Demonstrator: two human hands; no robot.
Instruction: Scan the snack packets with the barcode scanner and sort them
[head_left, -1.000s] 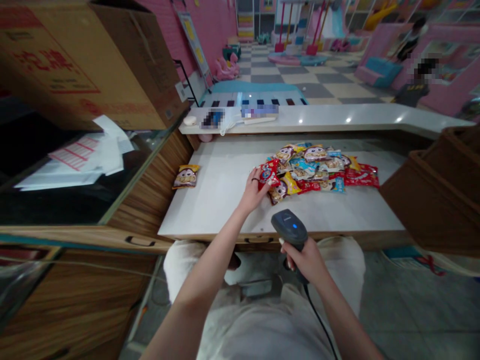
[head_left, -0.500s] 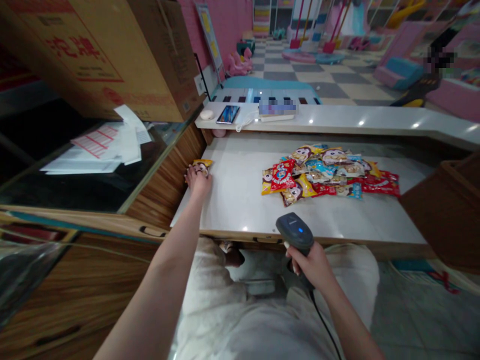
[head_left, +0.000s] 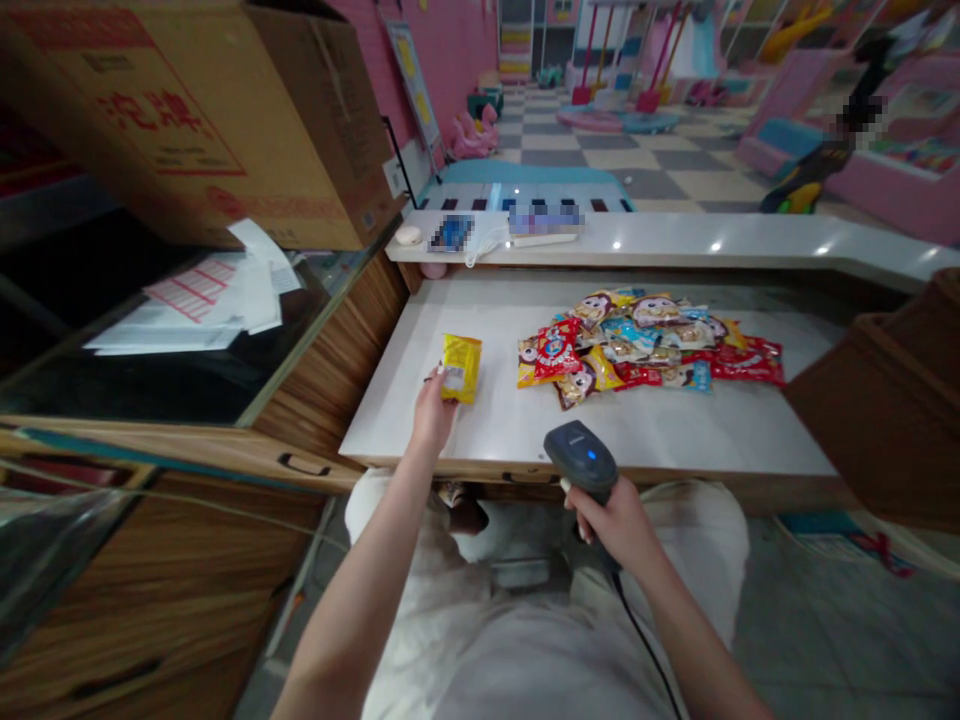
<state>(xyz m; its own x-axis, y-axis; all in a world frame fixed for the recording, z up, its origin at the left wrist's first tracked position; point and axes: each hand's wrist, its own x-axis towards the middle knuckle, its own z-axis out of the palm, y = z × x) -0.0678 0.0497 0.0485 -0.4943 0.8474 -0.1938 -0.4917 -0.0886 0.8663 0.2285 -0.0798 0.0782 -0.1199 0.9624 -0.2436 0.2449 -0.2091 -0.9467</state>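
Fingers (head_left: 437,380) of our outstretched left hand (head_left: 433,412) pinch a yellow packet (head_left: 460,367) at eleven o'clock. Our right hand (head_left: 611,520) clenches the scanner (head_left: 581,458).

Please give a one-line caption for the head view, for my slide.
At a white counter, the left hand holds a yellow snack packet; the right hand grips a barcode scanner.

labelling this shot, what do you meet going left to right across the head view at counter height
A stack of white printed papers, yellow snack packet in the left hand, pile of colourful snack packets, brown wooden box
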